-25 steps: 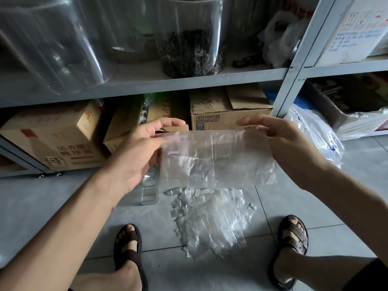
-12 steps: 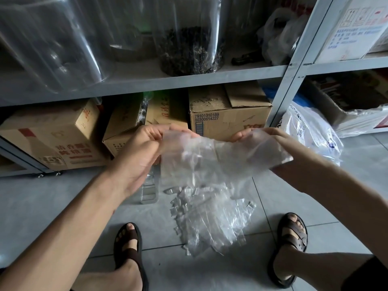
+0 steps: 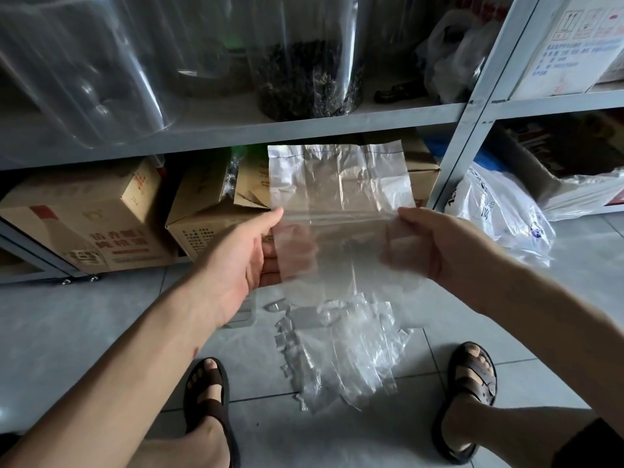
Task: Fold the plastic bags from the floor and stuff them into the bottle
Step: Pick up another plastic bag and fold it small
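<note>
Fingers [image 3: 270, 263] of my left hand [image 3: 236, 258] and right hand [image 3: 435, 244] pinch the side edges of a clear bag [image 3: 341, 197], held upright above the floor [image 3: 101, 332]. Slick and floppy, it could slip or fold crooked, I judge, and drop onto the pile [image 3: 341, 352] below. What I take for the bottle [image 3: 244, 314], half hidden behind my left hand, could get knocked.

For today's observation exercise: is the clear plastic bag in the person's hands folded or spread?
Spread. The clear plastic bag is held flat between the left hand and right hand, each gripping a side edge.
</note>
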`<action>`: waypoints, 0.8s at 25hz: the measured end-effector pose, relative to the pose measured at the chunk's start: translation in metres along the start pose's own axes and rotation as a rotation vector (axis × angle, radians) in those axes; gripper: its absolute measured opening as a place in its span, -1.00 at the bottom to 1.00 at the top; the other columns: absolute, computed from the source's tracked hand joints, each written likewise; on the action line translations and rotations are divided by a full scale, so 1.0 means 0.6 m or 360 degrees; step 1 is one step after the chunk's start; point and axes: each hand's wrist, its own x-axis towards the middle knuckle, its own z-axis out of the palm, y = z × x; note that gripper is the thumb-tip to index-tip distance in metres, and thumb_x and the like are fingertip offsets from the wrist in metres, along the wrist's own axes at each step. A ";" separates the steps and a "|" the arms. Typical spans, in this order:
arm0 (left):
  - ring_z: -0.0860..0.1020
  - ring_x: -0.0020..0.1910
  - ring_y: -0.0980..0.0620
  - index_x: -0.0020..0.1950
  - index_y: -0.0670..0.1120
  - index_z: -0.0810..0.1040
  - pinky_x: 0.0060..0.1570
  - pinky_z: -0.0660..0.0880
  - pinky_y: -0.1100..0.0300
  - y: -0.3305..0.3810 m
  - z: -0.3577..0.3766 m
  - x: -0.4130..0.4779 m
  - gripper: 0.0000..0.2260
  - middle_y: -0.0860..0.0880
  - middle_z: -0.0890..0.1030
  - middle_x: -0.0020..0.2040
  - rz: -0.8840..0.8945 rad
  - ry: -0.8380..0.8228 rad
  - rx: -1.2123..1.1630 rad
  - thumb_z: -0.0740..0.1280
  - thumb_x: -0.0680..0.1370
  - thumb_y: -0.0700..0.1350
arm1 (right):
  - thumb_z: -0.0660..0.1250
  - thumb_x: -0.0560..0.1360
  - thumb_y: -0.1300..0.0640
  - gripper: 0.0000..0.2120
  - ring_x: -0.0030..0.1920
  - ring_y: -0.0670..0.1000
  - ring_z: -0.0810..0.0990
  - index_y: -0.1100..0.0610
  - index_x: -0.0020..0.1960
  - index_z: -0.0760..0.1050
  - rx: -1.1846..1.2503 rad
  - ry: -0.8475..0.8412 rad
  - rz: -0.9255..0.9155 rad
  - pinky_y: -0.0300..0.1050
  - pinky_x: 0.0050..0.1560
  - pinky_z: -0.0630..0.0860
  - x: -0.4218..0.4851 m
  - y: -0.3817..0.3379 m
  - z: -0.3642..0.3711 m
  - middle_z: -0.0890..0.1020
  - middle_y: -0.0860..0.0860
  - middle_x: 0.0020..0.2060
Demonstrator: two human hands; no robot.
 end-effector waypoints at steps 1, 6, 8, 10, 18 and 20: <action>0.71 -0.01 -0.16 0.15 -0.14 0.67 0.08 0.63 -0.04 -0.001 -0.004 0.000 -0.68 -0.22 0.71 0.02 0.0032 -0.0033 0.0048 0.29 0.59 0.05 | 0.34 0.56 0.19 -0.80 -0.44 0.01 0.65 0.22 -0.20 0.63 0.0002 0.0028 -0.0023 -0.04 -0.34 0.67 0.000 -0.001 0.000 0.69 0.10 -0.34; 0.67 0.12 -0.06 0.31 0.12 0.55 0.26 0.47 -0.08 -0.012 -0.012 0.001 -0.51 -0.03 0.72 0.06 0.0359 -0.0047 0.0567 0.51 0.40 0.07 | 0.34 0.58 0.13 -0.77 -0.38 0.01 0.69 0.22 -0.16 0.65 0.0068 0.0162 -0.0020 -0.10 -0.37 0.66 0.000 -0.003 -0.004 0.72 0.10 -0.28; 0.67 0.10 -0.04 0.35 0.18 0.49 0.19 0.48 0.00 -0.016 -0.010 0.002 -0.34 -0.07 0.73 0.02 0.0385 -0.0011 0.0535 0.60 0.27 0.02 | 0.31 0.60 0.11 -0.76 -0.34 0.03 0.71 0.23 -0.10 0.65 0.0100 0.0142 -0.0004 -0.11 -0.36 0.65 0.002 -0.002 -0.006 0.73 0.12 -0.24; 0.66 0.10 -0.13 0.32 0.23 0.50 0.25 0.51 -0.09 -0.020 -0.016 0.008 -0.35 -0.20 0.70 0.01 0.0470 0.0036 0.0433 0.60 0.26 -0.01 | 0.28 0.62 0.10 -0.76 -0.27 0.06 0.72 0.25 0.00 0.63 0.0127 0.0067 0.0005 -0.07 -0.31 0.67 0.003 -0.002 -0.007 0.74 0.14 -0.17; 0.70 -0.17 -0.04 0.02 -0.12 0.67 -0.16 0.61 0.20 -0.012 -0.016 0.004 -0.82 -0.15 0.72 -0.15 0.0682 0.0137 0.0273 0.38 0.53 -0.36 | 0.40 0.51 0.19 -0.66 -0.17 0.04 0.71 0.07 0.27 0.47 -0.0431 -0.0091 -0.0598 -0.08 -0.02 0.65 -0.007 -0.003 -0.009 0.73 0.15 -0.13; 0.70 -0.16 -0.05 -0.03 -0.14 0.68 -0.10 0.63 0.17 -0.014 -0.017 0.007 -0.85 -0.15 0.71 -0.15 0.0702 0.0171 0.0255 0.38 0.54 -0.35 | 0.42 0.49 0.27 -0.74 -0.17 0.02 0.69 0.13 0.16 0.57 -0.0488 -0.0112 -0.0701 -0.09 0.03 0.62 -0.008 -0.001 -0.009 0.71 0.19 -0.15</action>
